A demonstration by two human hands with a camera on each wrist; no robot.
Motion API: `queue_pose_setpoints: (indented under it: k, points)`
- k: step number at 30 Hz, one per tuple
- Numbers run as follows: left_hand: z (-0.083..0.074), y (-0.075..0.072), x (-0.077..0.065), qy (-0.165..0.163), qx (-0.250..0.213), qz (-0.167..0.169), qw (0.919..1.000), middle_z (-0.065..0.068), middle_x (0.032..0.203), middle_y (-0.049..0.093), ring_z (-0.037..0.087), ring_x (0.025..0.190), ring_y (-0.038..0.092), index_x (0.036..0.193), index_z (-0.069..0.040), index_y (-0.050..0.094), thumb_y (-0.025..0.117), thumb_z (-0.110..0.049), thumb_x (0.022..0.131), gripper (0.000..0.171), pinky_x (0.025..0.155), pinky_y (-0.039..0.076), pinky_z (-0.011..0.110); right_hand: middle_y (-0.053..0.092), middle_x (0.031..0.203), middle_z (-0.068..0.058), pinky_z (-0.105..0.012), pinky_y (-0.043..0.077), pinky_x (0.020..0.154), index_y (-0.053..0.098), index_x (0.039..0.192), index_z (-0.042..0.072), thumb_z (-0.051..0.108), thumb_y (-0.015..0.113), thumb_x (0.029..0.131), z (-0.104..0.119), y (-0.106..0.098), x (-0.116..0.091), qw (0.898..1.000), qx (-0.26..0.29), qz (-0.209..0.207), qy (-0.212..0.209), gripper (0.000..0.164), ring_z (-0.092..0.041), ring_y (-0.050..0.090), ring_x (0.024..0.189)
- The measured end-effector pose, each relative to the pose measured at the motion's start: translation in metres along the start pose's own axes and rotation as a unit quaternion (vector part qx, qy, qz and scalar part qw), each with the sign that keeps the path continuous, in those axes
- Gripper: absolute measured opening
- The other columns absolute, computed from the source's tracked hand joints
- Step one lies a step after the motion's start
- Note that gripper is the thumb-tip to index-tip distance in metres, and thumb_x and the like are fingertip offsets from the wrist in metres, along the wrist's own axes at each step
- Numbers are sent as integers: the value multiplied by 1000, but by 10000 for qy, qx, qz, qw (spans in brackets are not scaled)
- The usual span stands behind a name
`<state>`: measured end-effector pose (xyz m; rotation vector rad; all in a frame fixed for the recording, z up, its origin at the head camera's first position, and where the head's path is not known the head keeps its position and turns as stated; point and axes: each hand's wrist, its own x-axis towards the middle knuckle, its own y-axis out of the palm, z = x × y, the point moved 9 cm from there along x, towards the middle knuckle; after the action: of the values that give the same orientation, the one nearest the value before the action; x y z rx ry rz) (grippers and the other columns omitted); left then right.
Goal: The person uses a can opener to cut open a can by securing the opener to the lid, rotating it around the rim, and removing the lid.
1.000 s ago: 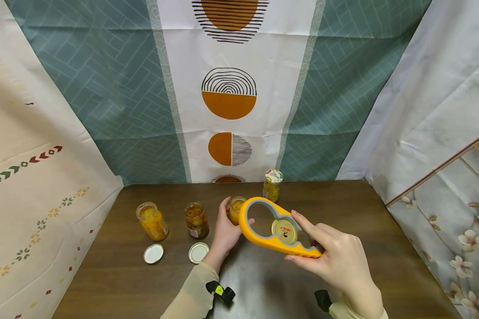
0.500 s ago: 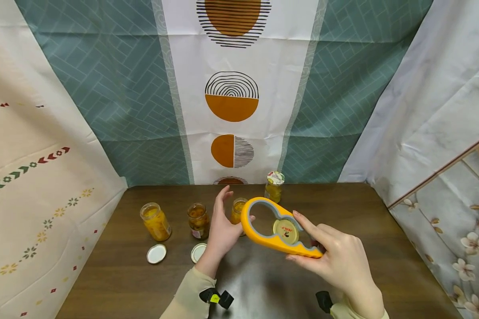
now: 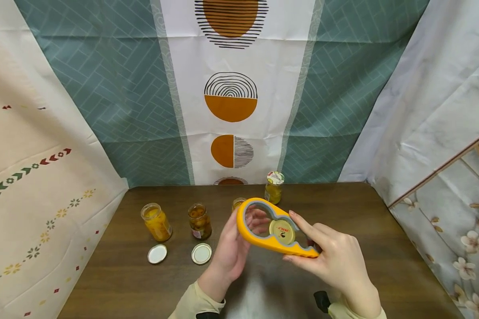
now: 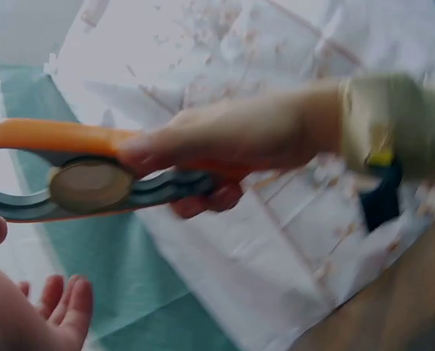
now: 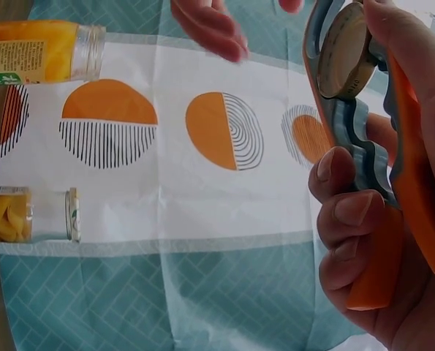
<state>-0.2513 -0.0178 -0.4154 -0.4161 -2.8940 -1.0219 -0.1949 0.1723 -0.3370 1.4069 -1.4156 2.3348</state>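
Observation:
My right hand grips the handles of an orange jar opener with grey inner edges, held above the table. A gold jar lid is clamped in the opener's toothed gap; the right wrist view shows its underside facing that camera. My left hand is beside the opener's wide round end, its fingers seen through the ring, relaxed and holding nothing. In the left wrist view its fingers are apart from the lid. Behind the opener, a lidless jar of yellow fruit is mostly hidden in the head view.
A lidded jar stands at the table's back edge. To the left are a lidless jar of yellow fruit and a lidless jar with brown contents. Two lids lie in front of them on the brown table.
My left hand has let go of the lidless middle jar and come nearer, to the opener's round end. The right hand still holds the opener with the lid, almost unmoved.

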Motion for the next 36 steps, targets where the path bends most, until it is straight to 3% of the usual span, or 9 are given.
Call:
queue_pose_setpoints:
  k: [2,6,11,15,26,36]
  points:
    - [15,11,-2,-595,-570,396,9958,4,126,66,20,117,63,133,-15,61,56,-29,111,26,108,47,37,48,73,18,-15,30,49,70,144,27,82,67,86,1,0,1,10000,-10,-25,-49,80,6,35,57]
    - [35,31,-10,-1475,-1402,1130,9725,-1,125,68,14,117,64,127,-18,66,63,-42,108,31,106,47,30,47,72,18,-15,31,49,70,144,27,81,66,87,2,0,1,9999,9,-68,-116,78,6,35,57]
    - [39,50,-17,-1684,-1861,1992,9473,5,133,70,17,125,66,139,-13,63,59,-47,109,45,108,49,29,46,72,16,-15,29,49,71,143,27,80,68,87,4,1,1,9997,50,-101,-222,78,5,32,56]
    - [37,57,-19,-1635,-2097,2401,9336,11,136,68,21,128,65,148,-9,55,52,-45,113,51,106,51,28,46,70,13,-15,26,48,71,143,26,81,67,87,5,2,2,9995,24,-137,-283,79,5,26,56]
    - [39,56,-20,-1694,-2285,2473,9262,11,135,69,21,125,67,146,-8,57,52,-43,113,49,104,52,28,45,70,13,-14,25,49,70,144,26,80,72,84,6,2,2,9996,78,-49,-277,80,5,26,55]
    - [43,56,-20,-1761,-2232,2529,9248,11,136,69,21,129,65,147,-8,56,55,-46,112,52,105,52,28,45,70,13,-15,25,49,71,143,26,82,65,88,6,1,1,9997,5,-27,-254,79,4,25,55]
